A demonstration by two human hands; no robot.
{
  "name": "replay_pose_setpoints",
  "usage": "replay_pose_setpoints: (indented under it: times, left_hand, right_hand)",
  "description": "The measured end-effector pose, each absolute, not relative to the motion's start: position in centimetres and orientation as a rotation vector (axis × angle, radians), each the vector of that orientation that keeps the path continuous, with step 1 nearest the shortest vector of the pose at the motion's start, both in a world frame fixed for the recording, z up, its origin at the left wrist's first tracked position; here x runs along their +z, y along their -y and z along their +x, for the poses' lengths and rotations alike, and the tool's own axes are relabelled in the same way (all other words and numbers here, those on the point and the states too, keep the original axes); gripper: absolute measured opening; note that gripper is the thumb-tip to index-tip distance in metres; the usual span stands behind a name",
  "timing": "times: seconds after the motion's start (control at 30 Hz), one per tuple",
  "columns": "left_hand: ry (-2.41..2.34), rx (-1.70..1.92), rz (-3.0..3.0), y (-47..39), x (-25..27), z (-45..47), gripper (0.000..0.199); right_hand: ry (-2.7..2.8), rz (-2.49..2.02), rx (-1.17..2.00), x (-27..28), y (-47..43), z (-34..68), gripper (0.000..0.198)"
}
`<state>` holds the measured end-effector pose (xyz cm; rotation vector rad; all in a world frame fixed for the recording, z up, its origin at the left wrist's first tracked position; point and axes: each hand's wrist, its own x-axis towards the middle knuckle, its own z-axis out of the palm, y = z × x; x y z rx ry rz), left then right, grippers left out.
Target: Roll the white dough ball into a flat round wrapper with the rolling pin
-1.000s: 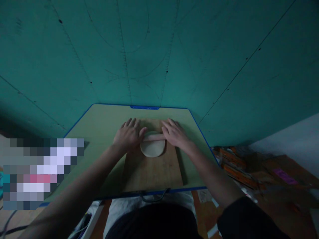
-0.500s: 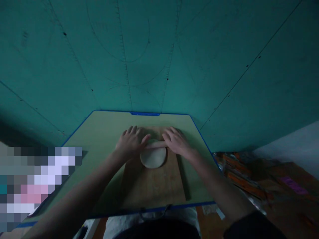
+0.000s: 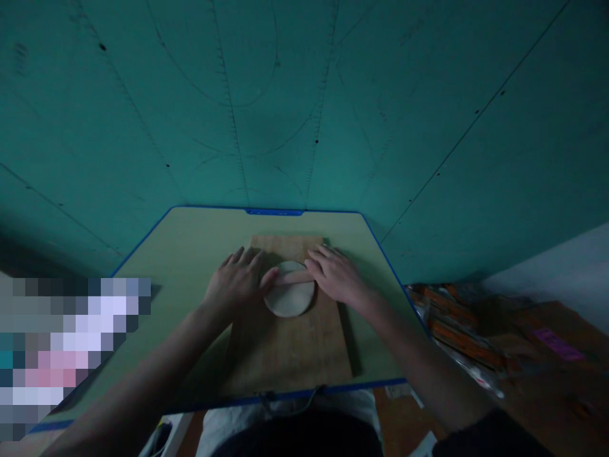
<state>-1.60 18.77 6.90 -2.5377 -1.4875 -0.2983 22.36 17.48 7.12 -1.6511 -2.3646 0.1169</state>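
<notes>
A flat round of pale dough (image 3: pixel 290 303) lies on a wooden board (image 3: pixel 304 355). Across its upper half runs a thin wooden rolling pin (image 3: pixel 294 277). My left hand (image 3: pixel 238 279) rests over the pin's left end, with the thumb along it. Over the right end lies my right hand (image 3: pixel 334 273), its fingers bent forward. Both palms hide the ends of the pin. The far edge of the dough shows beyond the pin.
The board lies on a pale folding table (image 3: pixel 200 235) with a blue rim. A green wall (image 3: pixel 276 127) with printed lines stands behind it. Packaged goods and cardboard boxes (image 3: pixel 523 343) are at the right. A blurred-out patch (image 3: pixel 80 349) covers the left edge.
The rolling pin has come slightly toward me over the dough, uncovering the dough's far edge. Both hands moved with it, the left one also a little leftward. The view has shifted slightly.
</notes>
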Motion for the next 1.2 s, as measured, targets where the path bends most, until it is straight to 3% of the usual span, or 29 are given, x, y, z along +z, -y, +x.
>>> replay_pose_setpoints:
  times: [0.17,0.4,0.63,0.77,1.0,1.2]
  left_hand:
    - [1.279,-0.349,-2.568,-15.3,5.8,-3.2,0.063]
    - [1.464,-0.247,-2.488,-18.8,6.3,-2.7,0.06]
    - [1.306,-0.339,-2.453,-14.9,5.6,-3.1,0.071]
    - [1.474,-0.212,-2.451,-17.1,6.6,-2.0,0.063]
    - [1.255,-0.436,-2.576,-14.0,6.5,-1.5,0.065]
    - [1.293,-0.346,-2.585,-16.2,6.3,-2.7,0.041]
  right_hand:
    - [2.383,-1.562,0.069,6.7,-13.2,22.5,0.055]
    - [2.287,-1.703,0.15,6.9,-18.0,21.6,0.055]
    - [2.384,-1.55,0.027,6.2,-14.5,22.1,0.058]
    - [2.347,-1.683,0.065,6.6,-16.4,21.6,0.054]
    - [2.439,-1.485,-0.068,6.2,-14.4,21.8,0.063]
    - [2.442,-1.584,0.007,7.1,-14.6,21.7,0.057]
